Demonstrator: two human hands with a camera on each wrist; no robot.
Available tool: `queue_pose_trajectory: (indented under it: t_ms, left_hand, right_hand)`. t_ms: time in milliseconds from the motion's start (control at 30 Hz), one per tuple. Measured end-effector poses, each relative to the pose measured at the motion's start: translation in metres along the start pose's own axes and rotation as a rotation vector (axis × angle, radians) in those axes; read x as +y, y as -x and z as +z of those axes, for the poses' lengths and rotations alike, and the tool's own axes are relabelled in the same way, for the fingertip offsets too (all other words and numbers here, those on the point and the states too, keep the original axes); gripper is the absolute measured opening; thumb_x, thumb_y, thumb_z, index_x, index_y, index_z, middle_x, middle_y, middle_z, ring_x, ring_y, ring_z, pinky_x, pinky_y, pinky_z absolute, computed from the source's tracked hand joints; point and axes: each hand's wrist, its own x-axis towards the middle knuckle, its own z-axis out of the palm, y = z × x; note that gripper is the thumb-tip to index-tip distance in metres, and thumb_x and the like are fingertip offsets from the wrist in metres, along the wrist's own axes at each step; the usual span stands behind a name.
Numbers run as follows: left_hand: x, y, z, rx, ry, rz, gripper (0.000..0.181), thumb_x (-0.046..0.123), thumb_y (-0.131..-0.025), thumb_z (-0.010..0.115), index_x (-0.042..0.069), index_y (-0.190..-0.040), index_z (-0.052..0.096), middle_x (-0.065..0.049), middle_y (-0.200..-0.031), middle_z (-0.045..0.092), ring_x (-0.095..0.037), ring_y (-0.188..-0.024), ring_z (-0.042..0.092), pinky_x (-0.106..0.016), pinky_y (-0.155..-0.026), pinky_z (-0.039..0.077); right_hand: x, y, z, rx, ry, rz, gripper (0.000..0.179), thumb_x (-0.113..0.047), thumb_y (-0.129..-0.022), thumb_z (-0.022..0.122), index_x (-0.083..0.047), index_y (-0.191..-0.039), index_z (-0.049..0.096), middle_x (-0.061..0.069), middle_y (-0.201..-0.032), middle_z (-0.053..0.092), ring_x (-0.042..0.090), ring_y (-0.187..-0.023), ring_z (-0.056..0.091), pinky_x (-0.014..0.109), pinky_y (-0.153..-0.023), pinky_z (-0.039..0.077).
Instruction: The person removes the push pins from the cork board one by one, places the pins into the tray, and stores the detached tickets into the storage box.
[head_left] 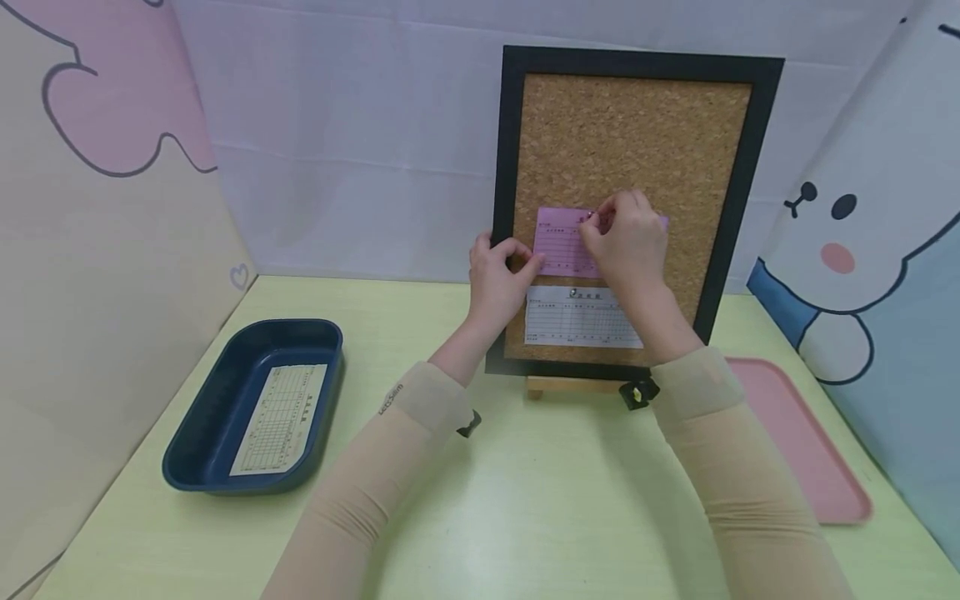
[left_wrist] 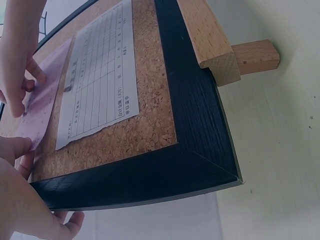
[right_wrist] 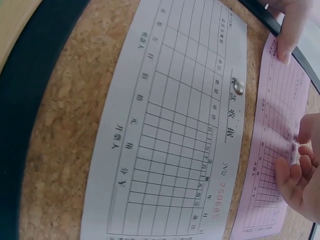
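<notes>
A black-framed corkboard (head_left: 633,133) leans upright on a small wooden stand. My left hand (head_left: 498,279) grips its left edge, with some fingers behind the frame and the thumb pressing the lower left corner of a pink receipt slip (head_left: 558,250). At the top of that slip, the thumb and fingertips of my right hand (head_left: 630,242) pinch a small pushpin (head_left: 590,215) against the board. The hand covers the slip's right part. Below hangs a white receipt slip (head_left: 581,321), held by a silver pushpin (right_wrist: 238,88) near its printed heading.
A dark blue tray (head_left: 180,454) with another printed slip (head_left: 279,421) in it stands on the left of the table. At the right lies a pink tray (head_left: 806,450), partly behind the right forearm. The wooden stand (left_wrist: 212,42) juts out under the frame.
</notes>
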Motion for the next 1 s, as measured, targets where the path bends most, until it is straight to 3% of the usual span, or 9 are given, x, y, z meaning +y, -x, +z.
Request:
queue_pose_trajectory:
  t_ms: [467,700,1000]
  left_hand:
    - [0.0051,0.0052,-0.0015,0.011,0.000,-0.001,0.021,0.031,-0.087,0.068,0.011,-0.081,0.063,-0.013,-0.144,0.034,-0.029,-0.134,0.030,-0.047,-0.108,0.028]
    - [0.0052,0.0040,-0.0014,0.021,0.037,0.006,0.021,0.028,-0.087,0.069,0.010,-0.080,0.063,-0.012,-0.142,0.036,-0.028,-0.132,0.035,-0.041,-0.108,0.031]
    - [0.0043,0.0040,-0.0005,0.016,0.051,0.019,0.021,0.027,-0.087,0.069,0.009,-0.079,0.061,-0.013,-0.140,0.037,-0.029,-0.129,0.039,-0.038,-0.107,0.035]
  right_hand:
    - [-0.0031,0.0038,-0.0010,0.005,0.015,0.049,0.028,-0.027,-0.089,0.060,0.000,-0.086,0.063,0.014,-0.081,0.061,0.028,-0.063,0.054,0.039,-0.055,0.043]
    - [-0.0082,0.0023,-0.0025,-0.014,0.011,0.093,0.027,-0.027,-0.090,0.058,-0.001,-0.087,0.064,0.014,-0.082,0.062,0.028,-0.066,0.055,0.038,-0.057,0.043]
    - [-0.0050,0.0033,0.0000,-0.003,-0.017,0.093,0.026,-0.026,-0.090,0.058,0.000,-0.086,0.064,0.013,-0.079,0.061,0.026,-0.065,0.054,0.032,-0.058,0.037]
